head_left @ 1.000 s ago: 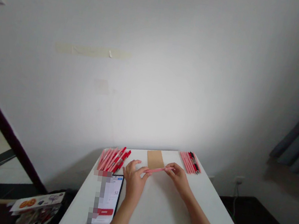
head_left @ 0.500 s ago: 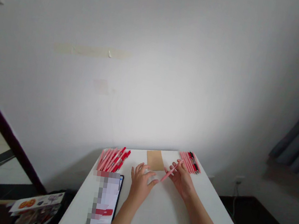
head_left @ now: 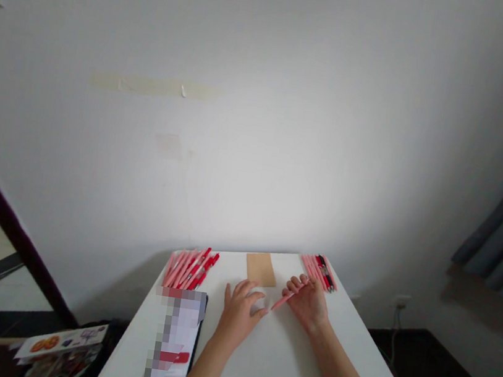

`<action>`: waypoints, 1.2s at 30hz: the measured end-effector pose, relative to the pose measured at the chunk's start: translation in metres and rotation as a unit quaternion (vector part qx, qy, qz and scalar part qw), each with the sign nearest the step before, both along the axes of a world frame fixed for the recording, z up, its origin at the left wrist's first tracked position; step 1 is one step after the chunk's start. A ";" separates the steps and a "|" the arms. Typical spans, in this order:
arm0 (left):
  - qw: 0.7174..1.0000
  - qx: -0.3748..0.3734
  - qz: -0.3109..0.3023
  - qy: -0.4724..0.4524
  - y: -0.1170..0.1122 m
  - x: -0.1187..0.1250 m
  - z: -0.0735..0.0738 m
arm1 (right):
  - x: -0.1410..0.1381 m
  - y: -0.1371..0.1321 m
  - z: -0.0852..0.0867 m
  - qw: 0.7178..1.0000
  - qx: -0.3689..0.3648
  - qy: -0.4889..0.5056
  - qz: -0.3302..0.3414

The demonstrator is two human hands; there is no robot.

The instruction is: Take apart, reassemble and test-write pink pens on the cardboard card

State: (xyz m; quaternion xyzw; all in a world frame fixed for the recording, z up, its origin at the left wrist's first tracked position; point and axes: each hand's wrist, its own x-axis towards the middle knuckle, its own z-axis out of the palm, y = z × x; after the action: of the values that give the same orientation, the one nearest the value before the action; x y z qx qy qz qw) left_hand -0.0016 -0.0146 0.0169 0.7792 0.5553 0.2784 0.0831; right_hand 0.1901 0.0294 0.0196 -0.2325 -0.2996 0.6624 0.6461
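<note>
My right hand (head_left: 308, 302) has its fingers curled round a pink pen (head_left: 284, 301), which slants down and to the left over the white table. The pen's lower end comes close to the thumb of my left hand (head_left: 238, 313). That left hand hovers over the table with thumb and fingers apart, and I see nothing in it. Beyond the hands lies a brown paper rectangle (head_left: 261, 268). A pile of pink and red pens (head_left: 191, 268) lies at the back left. At the back right is a neater row of pink, red and black pens (head_left: 317, 272).
A phone (head_left: 181, 335), partly pixelated, lies on the white table (head_left: 272, 372) left of my left forearm. The table's far edge is close to a pale wall (head_left: 270, 122). On the floor at left stands a box (head_left: 64, 340) among clutter.
The fingers of my right hand have curled in more closely round the pen, and the pen's lower end has shifted slightly. My left hand has moved a little to the right.
</note>
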 end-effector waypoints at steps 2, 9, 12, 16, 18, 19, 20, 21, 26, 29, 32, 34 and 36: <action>1.000 -0.004 0.004 0.004 0.000 0.000 0.000 | 0.001 0.001 -0.001 1.000 0.014 -0.010 -0.007; 1.000 -0.012 0.009 0.007 -0.001 0.000 0.000 | -0.001 -0.001 0.001 1.000 0.012 0.005 0.008; 1.000 -0.008 0.013 0.012 -0.001 0.000 0.000 | -0.002 -0.004 0.003 1.000 0.012 0.000 0.010; 1.000 -0.006 0.019 0.024 0.000 -0.001 -0.003 | -0.002 -0.003 0.003 1.000 -0.003 0.000 -0.002; 0.999 -0.007 0.025 0.033 0.001 -0.001 -0.005 | -0.002 -0.002 0.003 1.000 -0.010 0.010 0.000; 0.999 -0.009 0.030 0.037 0.001 -0.002 -0.006 | -0.002 -0.001 0.002 1.000 -0.011 0.014 0.001; 0.999 -0.010 0.034 0.041 0.002 -0.002 -0.007 | -0.002 -0.001 0.002 1.000 -0.010 0.012 0.002; 0.998 -0.010 0.037 0.045 0.003 -0.002 -0.009 | -0.002 -0.002 0.003 1.000 -0.007 0.006 0.001; 0.997 -0.004 0.045 0.056 0.004 -0.003 -0.012 | -0.002 -0.004 0.004 1.000 0.006 -0.023 -0.004; 0.997 -0.006 0.047 0.058 0.005 -0.003 -0.011 | -0.001 -0.004 0.004 1.000 0.004 -0.015 -0.008; 0.997 -0.014 0.048 0.057 0.005 -0.003 -0.011 | 0.000 -0.003 0.003 1.000 0.002 0.001 -0.009; 0.997 -0.016 0.048 0.059 0.005 -0.003 -0.010 | 0.000 -0.001 0.003 1.000 0.003 -0.002 -0.015; 0.997 -0.016 0.049 0.060 0.004 -0.003 -0.010 | 0.001 0.000 0.002 1.000 0.007 -0.011 -0.021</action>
State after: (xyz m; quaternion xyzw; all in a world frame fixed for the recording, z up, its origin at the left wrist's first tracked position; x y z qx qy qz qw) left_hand -0.0048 -0.0101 0.0064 0.7647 0.6015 0.2259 0.0479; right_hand 0.1906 0.0291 0.0219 -0.2419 -0.3062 0.6438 0.6582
